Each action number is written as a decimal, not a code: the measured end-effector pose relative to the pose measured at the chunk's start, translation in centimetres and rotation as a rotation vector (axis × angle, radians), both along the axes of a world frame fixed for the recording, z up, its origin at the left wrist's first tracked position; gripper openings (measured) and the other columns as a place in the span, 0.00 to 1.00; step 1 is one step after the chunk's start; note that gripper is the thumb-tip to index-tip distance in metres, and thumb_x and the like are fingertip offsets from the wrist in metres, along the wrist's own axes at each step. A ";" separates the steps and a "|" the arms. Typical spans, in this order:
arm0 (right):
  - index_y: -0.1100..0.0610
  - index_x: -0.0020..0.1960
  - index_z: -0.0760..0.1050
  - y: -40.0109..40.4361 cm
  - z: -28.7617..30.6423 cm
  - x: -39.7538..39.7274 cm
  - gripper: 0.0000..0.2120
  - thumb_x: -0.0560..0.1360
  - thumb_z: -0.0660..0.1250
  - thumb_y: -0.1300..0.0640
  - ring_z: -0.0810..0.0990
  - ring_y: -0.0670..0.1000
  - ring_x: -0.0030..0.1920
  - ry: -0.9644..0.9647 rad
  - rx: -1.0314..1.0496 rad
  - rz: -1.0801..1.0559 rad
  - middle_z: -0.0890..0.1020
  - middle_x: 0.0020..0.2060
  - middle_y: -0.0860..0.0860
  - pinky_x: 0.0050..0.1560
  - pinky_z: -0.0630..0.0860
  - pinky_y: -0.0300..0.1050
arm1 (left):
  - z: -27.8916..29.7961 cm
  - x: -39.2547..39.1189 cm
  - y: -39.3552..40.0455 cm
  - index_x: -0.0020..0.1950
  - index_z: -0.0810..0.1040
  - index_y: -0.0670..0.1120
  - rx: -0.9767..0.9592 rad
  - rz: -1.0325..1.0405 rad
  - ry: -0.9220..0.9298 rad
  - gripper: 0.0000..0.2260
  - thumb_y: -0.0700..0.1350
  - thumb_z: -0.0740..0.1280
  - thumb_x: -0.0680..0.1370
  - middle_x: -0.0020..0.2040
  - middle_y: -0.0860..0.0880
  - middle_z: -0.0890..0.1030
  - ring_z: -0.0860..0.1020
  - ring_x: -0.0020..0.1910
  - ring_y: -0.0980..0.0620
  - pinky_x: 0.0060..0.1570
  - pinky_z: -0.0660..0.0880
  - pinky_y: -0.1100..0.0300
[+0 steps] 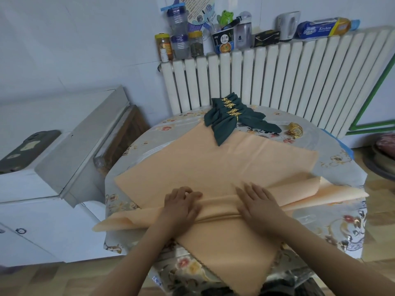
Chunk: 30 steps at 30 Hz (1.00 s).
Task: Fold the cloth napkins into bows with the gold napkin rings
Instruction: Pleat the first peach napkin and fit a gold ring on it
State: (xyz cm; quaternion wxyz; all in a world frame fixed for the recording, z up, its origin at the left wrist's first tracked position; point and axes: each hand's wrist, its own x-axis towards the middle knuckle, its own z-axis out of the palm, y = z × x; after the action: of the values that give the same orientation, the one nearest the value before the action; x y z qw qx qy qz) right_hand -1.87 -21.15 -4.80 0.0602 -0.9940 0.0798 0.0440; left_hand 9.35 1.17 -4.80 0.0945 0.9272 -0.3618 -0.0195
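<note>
A white radiator runs along the far wall, and its top serves as a shelf. In front of it stands the tabletop, covered with a flowered cloth. A large peach napkin lies spread across most of it, one corner hanging over the near edge, with a pleated fold gathered across its near part from left to right.

Both hands are on that fold. The left hand lies over it with the fingers curled, bunching the fabric. The right hand presses flat on it, fingers straight and spread.

At the far side a stack of dark green napkin bows sits partly on the peach napkin's far corner, each cinched with a gold ring. Just to their right, a few loose gold napkin rings lie on the tabletop.

Up on the radiator: a long blue box of kitchen wrap, a grey kettle, stacked clear jars whose contents I cannot tell, a yellow-lidded jar of something dark, and a paper cup holding pens.
</note>
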 end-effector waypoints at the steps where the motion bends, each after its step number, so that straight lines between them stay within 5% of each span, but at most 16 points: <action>1: 0.49 0.77 0.37 0.2 -0.1 -0.3 0.28 0.80 0.40 0.42 0.40 0.53 0.76 -0.011 0.000 -0.012 0.42 0.77 0.53 0.74 0.39 0.49 | 0.1 0.1 0.0 0.69 0.66 0.57 0.011 -0.009 -0.001 0.35 0.66 0.38 0.68 0.64 0.51 0.66 0.62 0.64 0.50 0.61 0.56 0.56; 3: 0.51 0.77 0.38 0.7 -1.1 -0.9 0.36 0.71 0.28 0.38 0.40 0.55 0.76 -0.054 0.004 -0.064 0.41 0.76 0.54 0.73 0.37 0.50 | 0.0 0.5 -0.2 0.68 0.67 0.57 0.020 -0.026 -0.003 0.34 0.67 0.39 0.69 0.60 0.51 0.66 0.63 0.62 0.50 0.61 0.57 0.57; 5: 0.55 0.77 0.51 1.4 -1.3 -1.1 0.40 0.71 0.27 0.40 0.55 0.60 0.75 -0.124 -0.041 -0.086 0.53 0.75 0.58 0.71 0.45 0.51 | 0.1 0.7 -0.3 0.65 0.69 0.56 -0.003 -0.035 0.005 0.32 0.67 0.41 0.70 0.57 0.51 0.68 0.65 0.59 0.50 0.61 0.59 0.57; 8: 0.52 0.62 0.74 1.9 -0.9 -0.8 0.20 0.75 0.52 0.52 0.81 0.59 0.55 -0.294 0.005 -0.013 0.79 0.60 0.56 0.56 0.74 0.51 | 0.1 1.0 -0.5 0.62 0.71 0.55 -0.016 -0.043 0.014 0.30 0.67 0.43 0.70 0.55 0.51 0.70 0.66 0.57 0.50 0.59 0.62 0.56; 11: 0.56 0.55 0.78 2.9 -0.3 0.2 0.20 0.65 0.63 0.64 0.79 0.57 0.48 -0.316 0.343 0.195 0.81 0.50 0.54 0.51 0.75 0.42 | 0.3 1.0 -0.7 0.59 0.72 0.53 -0.025 -0.034 0.026 0.30 0.68 0.45 0.70 0.53 0.50 0.71 0.67 0.56 0.50 0.57 0.63 0.56; 15: 0.57 0.52 0.82 4.6 1.2 1.7 0.12 0.71 0.64 0.64 0.77 0.51 0.47 -0.322 0.613 0.142 0.81 0.45 0.54 0.47 0.65 0.29 | 0.7 0.9 -0.8 0.55 0.75 0.48 -0.079 -0.015 0.045 0.25 0.66 0.55 0.72 0.50 0.48 0.73 0.70 0.53 0.48 0.54 0.66 0.56; 20: 0.50 0.53 0.81 6.1 0.8 3.2 0.13 0.70 0.70 0.48 0.73 0.44 0.42 -0.304 0.559 -0.003 0.78 0.42 0.48 0.43 0.66 0.35 | 2.0 1.5 0.2 0.56 0.73 0.49 -0.038 0.008 0.153 0.17 0.58 0.68 0.74 0.49 0.52 0.72 0.72 0.52 0.51 0.48 0.66 0.60; 25: 0.48 0.56 0.79 6.4 0.7 3.6 0.15 0.70 0.71 0.48 0.72 0.47 0.45 -0.262 0.536 -0.034 0.70 0.37 0.44 0.44 0.65 0.38 | 3.4 2.0 0.9 0.48 0.71 0.49 0.094 0.098 0.265 0.17 0.60 0.69 0.71 0.46 0.50 0.76 0.73 0.45 0.51 0.41 0.66 0.58; 30: 0.47 0.59 0.78 6.7 0.8 3.7 0.16 0.71 0.70 0.48 0.75 0.51 0.52 -0.212 0.510 0.001 0.71 0.41 0.47 0.49 0.67 0.38 | 4.4 0.5 -0.1 0.43 0.75 0.45 0.018 0.082 0.233 0.08 0.49 0.69 0.72 0.42 0.47 0.76 0.71 0.43 0.50 0.39 0.63 0.58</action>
State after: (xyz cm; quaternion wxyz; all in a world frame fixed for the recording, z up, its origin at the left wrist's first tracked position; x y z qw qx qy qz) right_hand 1.87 -14.49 -3.98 0.3165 -0.9458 0.0589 -0.0417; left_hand 9.88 1.11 -0.39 0.1283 0.9335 -0.3098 -0.1268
